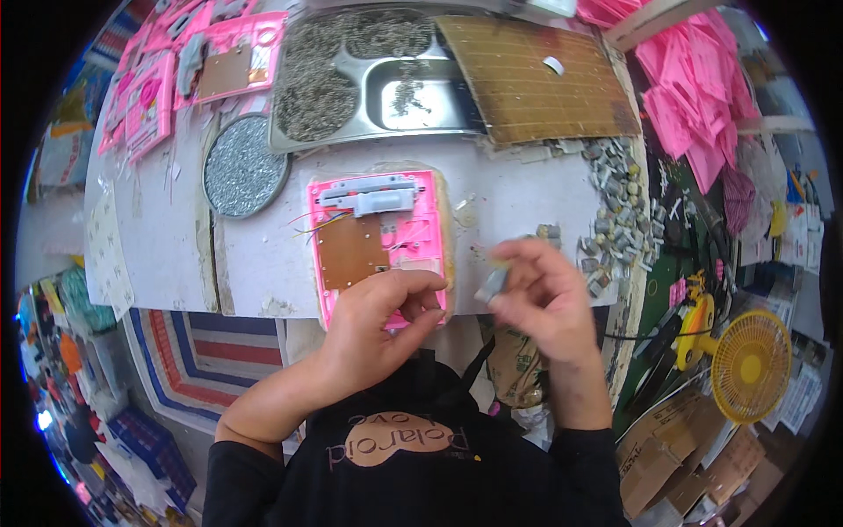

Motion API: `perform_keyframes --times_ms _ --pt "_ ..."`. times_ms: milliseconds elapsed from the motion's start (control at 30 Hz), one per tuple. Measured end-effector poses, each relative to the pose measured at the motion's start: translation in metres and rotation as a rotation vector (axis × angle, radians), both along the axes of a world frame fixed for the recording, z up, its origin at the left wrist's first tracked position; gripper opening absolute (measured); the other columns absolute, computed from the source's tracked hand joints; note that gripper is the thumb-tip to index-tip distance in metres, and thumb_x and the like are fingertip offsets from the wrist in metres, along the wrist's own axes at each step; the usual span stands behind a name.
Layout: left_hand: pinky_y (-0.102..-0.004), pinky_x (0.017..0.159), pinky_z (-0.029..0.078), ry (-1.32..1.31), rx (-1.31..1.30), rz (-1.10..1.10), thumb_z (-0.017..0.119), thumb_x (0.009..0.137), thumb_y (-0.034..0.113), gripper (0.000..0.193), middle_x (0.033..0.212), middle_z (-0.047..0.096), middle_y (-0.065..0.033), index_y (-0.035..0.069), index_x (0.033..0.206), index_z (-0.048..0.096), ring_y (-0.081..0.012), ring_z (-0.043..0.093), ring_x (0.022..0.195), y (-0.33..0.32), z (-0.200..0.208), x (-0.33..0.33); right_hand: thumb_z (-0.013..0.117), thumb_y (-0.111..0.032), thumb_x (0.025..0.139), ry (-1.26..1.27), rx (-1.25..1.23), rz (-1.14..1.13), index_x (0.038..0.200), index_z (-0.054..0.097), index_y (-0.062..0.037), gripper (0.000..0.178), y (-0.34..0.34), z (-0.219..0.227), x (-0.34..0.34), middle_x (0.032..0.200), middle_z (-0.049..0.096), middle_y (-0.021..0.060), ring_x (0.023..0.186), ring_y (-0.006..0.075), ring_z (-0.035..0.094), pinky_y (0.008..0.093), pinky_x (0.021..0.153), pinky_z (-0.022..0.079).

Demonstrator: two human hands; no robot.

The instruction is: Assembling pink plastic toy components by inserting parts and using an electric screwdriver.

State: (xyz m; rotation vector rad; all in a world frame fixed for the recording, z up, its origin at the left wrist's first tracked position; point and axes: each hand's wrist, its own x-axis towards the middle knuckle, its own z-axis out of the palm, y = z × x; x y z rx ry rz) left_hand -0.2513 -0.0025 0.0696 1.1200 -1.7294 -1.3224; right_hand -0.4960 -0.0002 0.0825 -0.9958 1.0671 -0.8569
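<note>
A pink plastic panel (423, 235) lies on the table in front of me, fitted with a brown board (351, 250), a grey slotted part (384, 200) and loose thin wires (309, 224). My left hand (373, 321) is over the panel's near edge, thumb and fingertips bent together in a pinch; whatever they may hold is too small to make out. Right of the panel, my right hand (549, 303) pinches a small grey cylindrical motor (493, 283), slightly blurred, above the table. Another small motor (548, 232) lies just beyond that hand.
Several small motors (615, 211) are heaped at the table's right. A round dish (246, 167) of small metal pieces, a steel tray (303, 140) and a brown sheet (544, 88) stand behind. More pink panels (149, 105) pile far left. A yellow fan (749, 364) is at right.
</note>
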Motion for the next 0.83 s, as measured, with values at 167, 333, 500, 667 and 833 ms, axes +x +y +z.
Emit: perform_keyframes --times_ms 167,333,500,667,833 --pt "-0.0314 0.069 0.058 0.015 -0.132 0.041 0.079 0.083 -0.001 0.039 0.092 0.069 -0.009 0.002 0.118 0.062 -0.0195 0.07 0.078 0.003 -0.006 0.008 0.071 0.001 0.093 -0.211 0.179 0.114 0.138 0.055 -0.0005 0.047 -0.003 -0.009 0.03 0.085 0.061 0.0003 0.076 0.0064 0.061 0.0205 0.068 0.049" --pt "-0.0316 0.068 0.057 0.051 -0.161 0.059 0.079 0.082 -0.002 0.037 0.095 0.069 -0.0095 0.002 0.115 0.061 -0.0203 0.07 0.078 0.003 -0.008 0.013 0.071 0.0 0.094 -0.25 0.21 0.183 0.138 0.056 -0.0012 0.047 -0.009 -0.012 0.034 0.084 0.062 0.0003 0.075 0.0069 0.062 0.021 0.069 0.05" --pt "-0.032 0.069 0.057 0.076 -0.207 0.067 0.079 0.082 -0.002 0.036 0.098 0.069 -0.0098 0.001 0.113 0.061 -0.0203 0.071 0.08 0.004 -0.013 0.016 0.073 0.001 0.092 -0.159 0.21 0.141 0.136 0.056 -0.0006 0.047 -0.009 -0.009 0.041 0.085 0.063 0.0004 0.074 0.0061 0.062 0.0205 0.067 0.05" --pt "-0.0313 0.072 0.06 0.116 -0.129 0.065 0.078 0.083 -0.003 0.032 0.1 0.071 -0.01 0.001 0.111 0.063 -0.0202 0.074 0.084 0.005 -0.008 0.018 0.07 0.008 0.091 -0.015 0.066 0.1 0.135 0.056 -0.001 0.047 0.005 -0.009 0.042 0.084 0.062 0.0001 0.075 0.0039 0.06 0.0178 0.066 0.048" --pt "-0.0303 0.075 0.061 0.133 -0.097 0.044 0.077 0.085 -0.003 0.031 0.102 0.071 -0.0101 0.001 0.112 0.064 -0.0206 0.075 0.088 0.004 -0.005 0.02 0.069 0.009 0.091 -0.087 0.08 0.058 0.136 0.055 -0.0025 0.049 0.009 -0.009 0.045 0.085 0.062 0.0016 0.075 0.0038 0.06 0.0176 0.066 0.048"
